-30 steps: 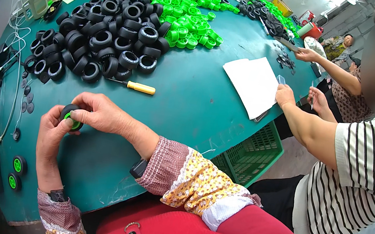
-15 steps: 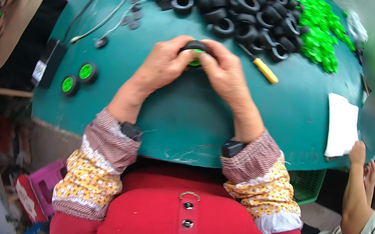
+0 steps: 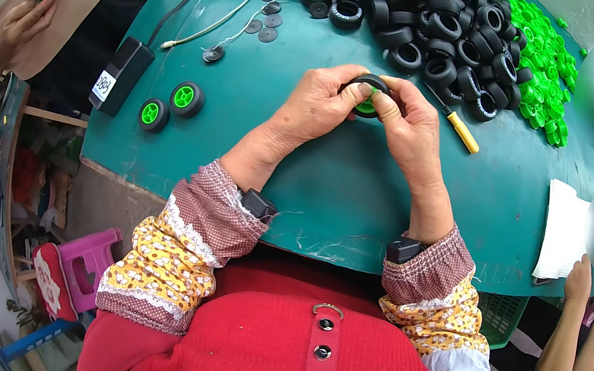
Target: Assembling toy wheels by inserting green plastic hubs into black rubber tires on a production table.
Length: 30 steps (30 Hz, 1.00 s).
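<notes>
Both my hands hold one small toy wheel (image 3: 366,94), a black rubber tyre around a green hub, just above the green table (image 3: 328,183). My left hand (image 3: 319,102) grips its left side with the thumb over the tyre. On the right side, my right hand (image 3: 409,122) presses its fingers against the green hub. Two finished wheels (image 3: 170,106) with green hubs lie flat at the table's left edge. A heap of loose black tyres (image 3: 431,28) is spread across the far side, with a pile of green hubs (image 3: 544,69) to its right.
A yellow-handled tool (image 3: 463,132) lies just right of my hands. A black box (image 3: 122,74) with a cable and several flat grey discs (image 3: 260,24) sit at the left. White paper (image 3: 563,231) lies at the right edge. Other people work at the far left and lower right.
The view has swung so my hands are now centred, and they stay closed on the wheel. The finished wheels now appear at the table's left edge.
</notes>
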Available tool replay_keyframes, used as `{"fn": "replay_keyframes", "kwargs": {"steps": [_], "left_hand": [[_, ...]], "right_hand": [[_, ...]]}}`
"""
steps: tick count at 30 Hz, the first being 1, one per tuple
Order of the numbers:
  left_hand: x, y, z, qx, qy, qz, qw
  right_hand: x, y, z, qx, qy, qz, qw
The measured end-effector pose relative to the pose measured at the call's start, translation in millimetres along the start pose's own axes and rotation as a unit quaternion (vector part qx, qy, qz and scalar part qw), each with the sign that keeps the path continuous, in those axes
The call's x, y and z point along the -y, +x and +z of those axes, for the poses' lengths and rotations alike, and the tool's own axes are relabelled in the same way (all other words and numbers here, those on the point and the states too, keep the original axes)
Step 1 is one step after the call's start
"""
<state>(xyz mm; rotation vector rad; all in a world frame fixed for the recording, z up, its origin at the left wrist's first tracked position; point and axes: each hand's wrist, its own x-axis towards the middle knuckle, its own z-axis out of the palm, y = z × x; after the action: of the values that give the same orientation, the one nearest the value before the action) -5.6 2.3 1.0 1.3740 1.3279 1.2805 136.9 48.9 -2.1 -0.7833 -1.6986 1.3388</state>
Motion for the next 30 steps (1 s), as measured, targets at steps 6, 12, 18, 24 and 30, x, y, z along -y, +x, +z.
{"fn": "replay_keyframes", "kwargs": {"steps": [6, 12, 18, 24, 30], "left_hand": [[1, -1, 5, -0.028, 0.046, 0.001, 0.999], [3, 2, 6, -0.043, -0.045, -0.003, 0.998], [5, 4, 4, -0.043, -0.247, -0.044, 0.967], [-10, 0, -12, 0.095, -0.143, -0.067, 0.983], [1, 3, -5, 0.033, -0.032, 0.034, 0.998]], "right_hand": [[0, -1, 2, -0.038, -0.128, -0.068, 0.989], [3, 2, 8, -0.026, 0.067, 0.006, 0.997], [-3, 3, 0, -0.018, 0.029, 0.036, 0.999], [9, 6, -23, 0.078, 0.071, 0.049, 0.993], [11, 6, -17, 0.046, 0.095, 0.081, 0.991]]}}
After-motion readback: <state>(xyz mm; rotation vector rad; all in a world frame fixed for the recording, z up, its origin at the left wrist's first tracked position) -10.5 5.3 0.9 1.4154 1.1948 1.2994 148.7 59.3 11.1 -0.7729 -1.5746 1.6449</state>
